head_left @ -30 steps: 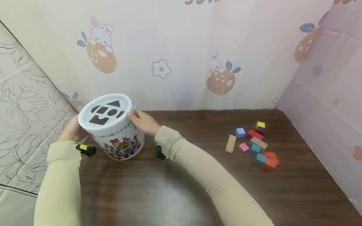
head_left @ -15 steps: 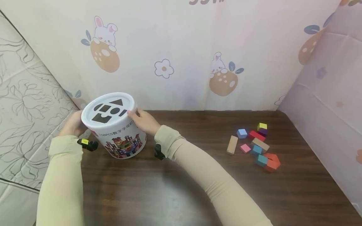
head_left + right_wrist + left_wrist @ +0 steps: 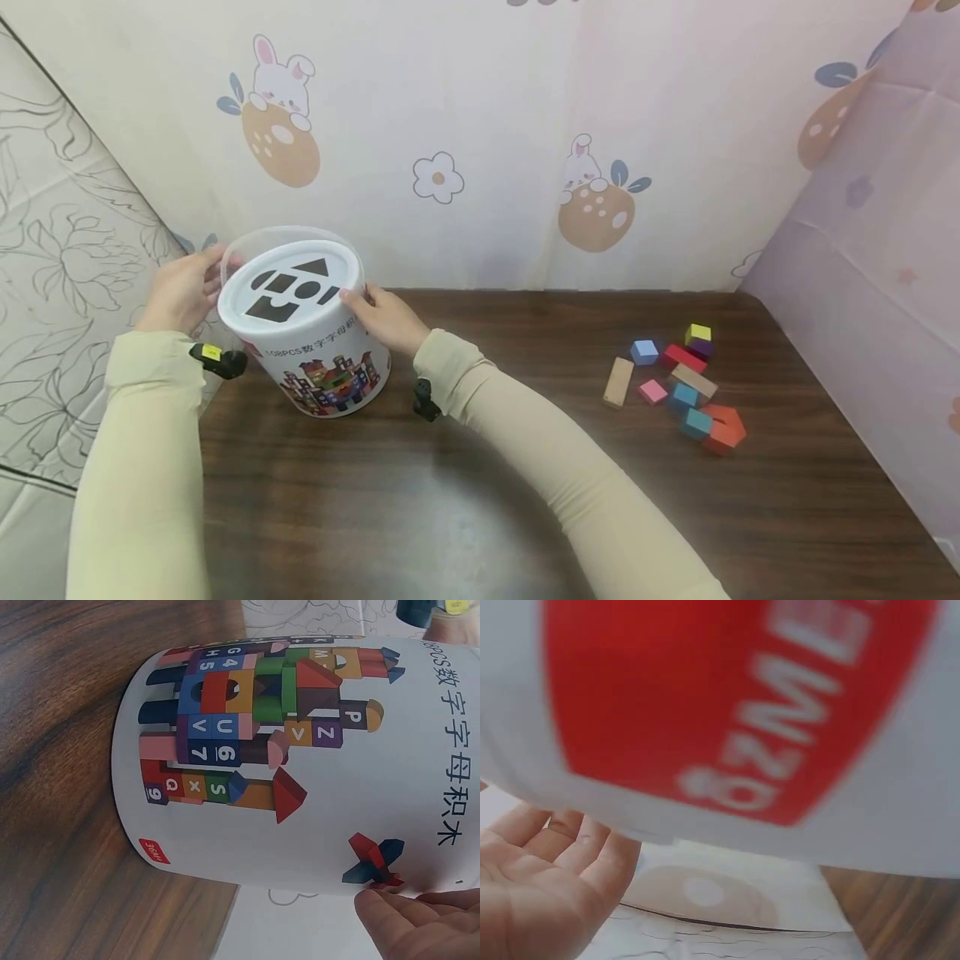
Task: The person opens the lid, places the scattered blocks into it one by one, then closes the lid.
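Block bucket (image 3: 330, 350), white and lidded, is seen at the back left of the wood-grain table (image 3: 465, 533). At the far left, a hanging sheet is patterned with flower outlines. Beside it, the left hand (image 3: 182, 287) is held near the bucket's upper left edge, its fingers loosely extended; their tips are partly hidden in the left wrist view. A clear curved band (image 3: 292, 232) is arched behind the lid (image 3: 292, 287), close to those fingers; whether it is touched cannot be told. The lid is pierced with shaped holes, a triangle and a circle among them, and the bucket's side is printed with a block castle and "108PCS". At the bucket's right, the rim is gripped by the right hand (image 3: 388, 318), the thumb laid on its edge. Well apart, farther right, loose blocks are scattered: a plain wooden plank (image 3: 618, 382), a light blue cube (image 3: 644, 352), a pink block (image 3: 653, 392), teal blocks (image 3: 697, 424), a red block (image 3: 684, 358), a second plank (image 3: 694, 382), a yellow-topped block (image 3: 698, 335) and orange-red pieces (image 3: 724, 432).
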Tool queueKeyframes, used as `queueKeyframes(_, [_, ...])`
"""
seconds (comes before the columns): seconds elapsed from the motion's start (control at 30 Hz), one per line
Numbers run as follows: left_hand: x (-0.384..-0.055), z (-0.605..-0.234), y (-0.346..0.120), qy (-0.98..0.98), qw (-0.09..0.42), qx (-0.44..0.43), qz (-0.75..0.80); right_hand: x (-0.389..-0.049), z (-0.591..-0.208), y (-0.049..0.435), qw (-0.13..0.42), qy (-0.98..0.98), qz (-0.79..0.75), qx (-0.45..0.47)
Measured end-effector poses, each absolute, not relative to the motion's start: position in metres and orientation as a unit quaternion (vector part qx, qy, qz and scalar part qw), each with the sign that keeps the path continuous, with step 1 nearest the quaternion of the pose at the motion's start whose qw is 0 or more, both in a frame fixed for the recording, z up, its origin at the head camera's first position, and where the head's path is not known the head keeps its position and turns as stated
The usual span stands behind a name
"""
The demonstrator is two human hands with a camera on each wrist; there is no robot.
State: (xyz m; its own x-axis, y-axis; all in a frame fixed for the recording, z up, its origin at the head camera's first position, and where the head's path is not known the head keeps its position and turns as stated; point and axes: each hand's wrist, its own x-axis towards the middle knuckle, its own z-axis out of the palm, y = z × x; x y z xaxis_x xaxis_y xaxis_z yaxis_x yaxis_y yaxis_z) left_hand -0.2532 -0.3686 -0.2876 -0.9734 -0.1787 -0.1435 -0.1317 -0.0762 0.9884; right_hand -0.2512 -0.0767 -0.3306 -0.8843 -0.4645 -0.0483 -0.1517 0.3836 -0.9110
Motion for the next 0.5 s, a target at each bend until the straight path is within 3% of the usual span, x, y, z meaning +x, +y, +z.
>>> queueKeyframes(0.33, [-0.255, -0.259, -0.360, -0.861, 0.066, 0.077, -0.498, -0.251, -0.330, -0.075, 0.155, 0.816, -0.524, -0.189])
queueKeyframes(0.5, [-0.258, -0.244, -0.348, -0.901, 0.067, 0.053, -0.425, -0.249, -0.329, -0.074, 0.154, 0.810, -0.532, -0.190])
